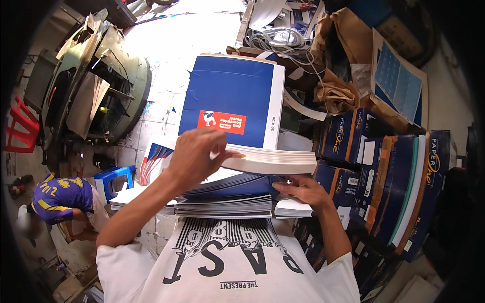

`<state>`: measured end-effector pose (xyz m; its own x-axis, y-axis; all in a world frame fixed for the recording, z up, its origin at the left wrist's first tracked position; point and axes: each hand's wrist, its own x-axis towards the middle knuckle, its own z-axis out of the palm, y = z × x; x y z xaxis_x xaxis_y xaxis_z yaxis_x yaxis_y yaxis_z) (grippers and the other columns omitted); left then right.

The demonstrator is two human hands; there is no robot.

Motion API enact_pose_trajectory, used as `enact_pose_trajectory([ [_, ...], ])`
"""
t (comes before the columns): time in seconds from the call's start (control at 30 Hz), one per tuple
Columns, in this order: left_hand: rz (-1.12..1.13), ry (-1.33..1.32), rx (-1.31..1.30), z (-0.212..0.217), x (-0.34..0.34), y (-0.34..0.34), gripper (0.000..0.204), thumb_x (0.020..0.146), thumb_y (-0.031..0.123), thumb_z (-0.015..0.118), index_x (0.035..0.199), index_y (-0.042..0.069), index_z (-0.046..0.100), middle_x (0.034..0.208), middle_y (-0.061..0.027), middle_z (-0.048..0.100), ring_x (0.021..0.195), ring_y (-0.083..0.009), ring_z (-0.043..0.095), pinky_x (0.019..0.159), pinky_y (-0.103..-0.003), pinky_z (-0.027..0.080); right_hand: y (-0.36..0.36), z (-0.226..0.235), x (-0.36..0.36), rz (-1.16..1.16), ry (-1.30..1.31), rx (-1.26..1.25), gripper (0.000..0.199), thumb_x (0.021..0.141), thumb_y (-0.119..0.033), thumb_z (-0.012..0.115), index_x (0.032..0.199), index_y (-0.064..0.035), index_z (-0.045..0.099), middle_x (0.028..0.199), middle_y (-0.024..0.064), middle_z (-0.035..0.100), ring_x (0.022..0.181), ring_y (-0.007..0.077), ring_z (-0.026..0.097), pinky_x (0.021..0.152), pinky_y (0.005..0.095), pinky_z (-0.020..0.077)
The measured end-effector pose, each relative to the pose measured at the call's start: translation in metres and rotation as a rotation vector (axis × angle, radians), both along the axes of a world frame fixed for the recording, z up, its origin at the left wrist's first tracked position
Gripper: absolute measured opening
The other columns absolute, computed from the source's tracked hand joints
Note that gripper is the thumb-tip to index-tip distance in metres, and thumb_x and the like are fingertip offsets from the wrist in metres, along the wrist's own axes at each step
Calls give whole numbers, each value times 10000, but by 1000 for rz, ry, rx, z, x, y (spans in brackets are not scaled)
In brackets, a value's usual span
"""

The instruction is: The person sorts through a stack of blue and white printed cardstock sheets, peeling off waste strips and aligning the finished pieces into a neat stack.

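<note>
The left hand (194, 151) is closing its fingers over a thick bundle of white sheets (270, 160), lifted above the stacked printed sheets (227, 202). The right hand (303, 191) is lying open against the stack's edge. It seems many blue paper boxes (404, 187) are waiting beside, so much work is remaining.

free: left of paper stack (273, 160) | blocked right: paper boxes (404, 187) | ahead: blue box (232, 101)
</note>
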<state>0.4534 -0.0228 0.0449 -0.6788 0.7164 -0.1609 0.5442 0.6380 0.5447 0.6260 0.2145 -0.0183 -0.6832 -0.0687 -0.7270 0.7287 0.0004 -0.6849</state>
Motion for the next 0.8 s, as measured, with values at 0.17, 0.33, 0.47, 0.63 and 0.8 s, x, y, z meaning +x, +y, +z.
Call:
enact_pose_trajectory([
  [0.17, -175, -330, -518, 53, 38, 2, 606, 892, 547, 624, 857, -58, 647, 716, -194, 639, 740, -323, 673, 715, -418, 515, 7, 0, -12, 167, 100, -142, 482, 907, -309, 708, 1262, -2, 601, 1091, 140, 645, 950, 159, 603, 798, 293, 509],
  [0.33, -328, -169, -95, 18, 64, -12, 734, 782, 542, 761, 1082, -71, 494, 876, -220, 651, 815, -386, 671, 782, -446, 519, 14, 16, -27, 700, 78, 268, 810, 856, -661, 604, 1324, -2, 555, 1180, 223, 626, 1104, 297, 599, 943, 369, 497],
  [0.47, -187, -166, -166, 6, 74, -5, 800, 762, 374, 808, 1235, -138, 415, 893, -216, 648, 820, -334, 684, 735, -399, 547, 0, 12, -21, 418, 107, 232, 893, 884, -747, 449, 1356, 8, 523, 1328, 254, 537, 1253, 349, 508, 1040, 382, 428],
  [0.63, -400, 26, -52, 2, 87, -14, 427, 881, 213, 662, 1200, -19, 499, 886, -109, 654, 762, -243, 686, 611, -336, 532, -22, 37, -31, 6, 94, 124, 718, 993, -615, 362, 1178, 29, 619, 1027, 151, 696, 904, 168, 658, 801, 276, 500],
  [0.8, -411, 53, -27, -6, 99, -13, 272, 895, 122, 576, 1152, 53, 520, 933, -73, 631, 883, -199, 681, 597, -327, 534, 0, 1, -24, 108, -75, -19, 765, 953, -672, 401, 1117, 31, 652, 982, 146, 705, 880, 185, 653, 720, 283, 485],
])
